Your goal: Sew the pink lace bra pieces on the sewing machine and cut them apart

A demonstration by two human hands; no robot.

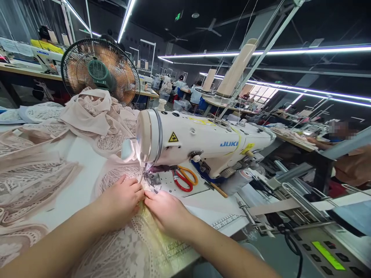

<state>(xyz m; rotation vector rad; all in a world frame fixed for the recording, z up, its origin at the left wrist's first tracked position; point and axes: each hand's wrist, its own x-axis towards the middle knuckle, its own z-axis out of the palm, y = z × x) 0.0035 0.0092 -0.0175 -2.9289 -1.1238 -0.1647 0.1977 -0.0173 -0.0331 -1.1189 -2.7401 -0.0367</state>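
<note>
A white sewing machine [185,135] stands in the middle, its needle area lit just ahead of my fingertips. Beige lace fabric [124,247] runs under the presser foot and hangs down towards me, yellowish under the lamp. My left hand [123,197] grips this lace left of the needle, fingers bent and close together. On the right, my right hand [166,210] pinches the edge of the same piece between thumb and fingers. The two hands nearly touch. Behind them, scissors with red and orange handles [185,179] lie on the machine bed.
Piled lace pieces [95,116] cover the left side of the table. A large fan [100,71] stands behind them. To the right are a thread cone [239,179], a metal tape guide [246,212] and a control panel [330,255]. Other people sit at machines farther back.
</note>
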